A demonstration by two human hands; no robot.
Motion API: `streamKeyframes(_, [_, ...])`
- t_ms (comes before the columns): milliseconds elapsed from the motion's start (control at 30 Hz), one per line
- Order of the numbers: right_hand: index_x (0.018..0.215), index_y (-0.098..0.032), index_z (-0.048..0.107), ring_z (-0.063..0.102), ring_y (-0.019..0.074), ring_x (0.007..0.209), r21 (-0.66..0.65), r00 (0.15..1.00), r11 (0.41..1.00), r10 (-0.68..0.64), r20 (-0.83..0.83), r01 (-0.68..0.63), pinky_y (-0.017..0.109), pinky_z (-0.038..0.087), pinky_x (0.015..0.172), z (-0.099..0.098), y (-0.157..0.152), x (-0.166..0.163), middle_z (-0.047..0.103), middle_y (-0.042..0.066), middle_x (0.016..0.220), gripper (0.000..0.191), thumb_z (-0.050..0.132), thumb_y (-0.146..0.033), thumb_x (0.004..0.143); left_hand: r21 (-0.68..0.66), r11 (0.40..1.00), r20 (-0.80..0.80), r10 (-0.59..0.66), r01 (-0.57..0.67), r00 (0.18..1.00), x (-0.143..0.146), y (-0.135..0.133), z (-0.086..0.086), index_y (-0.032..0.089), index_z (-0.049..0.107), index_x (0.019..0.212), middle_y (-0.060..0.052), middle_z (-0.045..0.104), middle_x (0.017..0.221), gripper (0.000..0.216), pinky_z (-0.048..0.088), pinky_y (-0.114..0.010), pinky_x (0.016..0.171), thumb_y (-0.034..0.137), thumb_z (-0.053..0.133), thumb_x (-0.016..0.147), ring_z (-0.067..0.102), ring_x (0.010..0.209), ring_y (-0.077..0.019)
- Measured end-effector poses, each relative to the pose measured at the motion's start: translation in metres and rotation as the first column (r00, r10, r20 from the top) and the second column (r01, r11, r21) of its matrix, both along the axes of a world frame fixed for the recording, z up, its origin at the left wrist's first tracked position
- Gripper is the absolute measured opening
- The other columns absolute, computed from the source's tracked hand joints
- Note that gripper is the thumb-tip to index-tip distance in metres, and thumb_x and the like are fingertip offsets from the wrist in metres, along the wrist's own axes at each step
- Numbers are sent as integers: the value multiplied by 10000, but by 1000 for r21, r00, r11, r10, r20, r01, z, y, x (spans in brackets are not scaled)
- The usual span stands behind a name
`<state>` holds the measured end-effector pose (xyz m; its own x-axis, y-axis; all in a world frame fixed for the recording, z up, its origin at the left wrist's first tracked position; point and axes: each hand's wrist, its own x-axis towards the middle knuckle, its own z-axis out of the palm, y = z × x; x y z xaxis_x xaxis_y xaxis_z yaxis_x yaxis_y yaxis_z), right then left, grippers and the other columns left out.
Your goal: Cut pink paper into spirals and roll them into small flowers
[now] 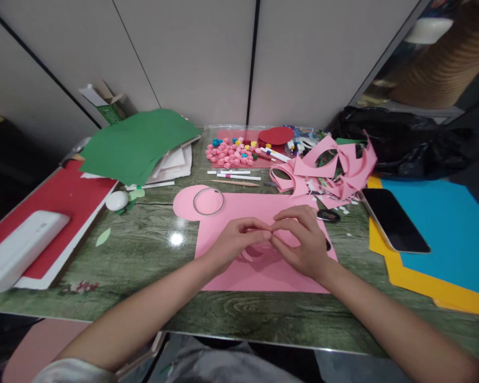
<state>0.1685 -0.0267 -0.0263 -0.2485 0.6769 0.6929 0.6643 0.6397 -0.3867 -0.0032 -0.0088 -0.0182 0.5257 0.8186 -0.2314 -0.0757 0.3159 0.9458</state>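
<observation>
My left hand (245, 236) and my right hand (303, 239) meet fingertip to fingertip over a pink paper sheet (223, 271). Both are pinched closed on a thin, curved piece of pink paper (253, 254) that hangs below the fingers. Its full shape is partly hidden and blends with the sheet. Beside my right hand a black handle (328, 215), apparently of scissors, sticks out, its other parts covered by the hand. On the sheet's upper left corner lie a round pink paper disc (186, 203) and a clear ring (208, 201).
Pink paper offcuts (339, 165) heap at the back right. A clear tray (213, 133) holds many small pink balls (229, 154); pens and a pencil (235, 183) lie before it. Green paper (139, 143) is left, a phone (395, 221) on blue paper (451, 234) right.
</observation>
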Motion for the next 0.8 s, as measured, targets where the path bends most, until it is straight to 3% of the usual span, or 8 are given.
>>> streamKeyframes(333, [761,-220,595,549,208,815,-63,999,998,-1,-44,-2,385,405,729,5,-3,-3,600,38,843,47,619,-183,746,-55,998,-70,1,-4,998,-1,-1,-1,174,655,805,-10,605,736,215,424,-219,585,349,677,683,530,636,-109])
streamKeyframes(633, [984,-283,650,561,200,887,-41,996,995,91,-13,-92,388,430,773,1,-1,-2,660,31,986,234,589,-148,802,6,1000,8,-8,8,1000,-2,2,0,140,639,766,-7,579,751,140,424,-223,652,265,660,705,529,720,-114])
streamKeyframes(800, [888,-266,666,552,213,885,-41,998,997,59,-20,-59,402,417,771,1,0,-1,654,35,958,158,640,-162,772,3,1000,-7,-31,31,999,-1,1,1,150,629,794,-10,587,771,183,426,-218,599,309,660,710,531,686,-112])
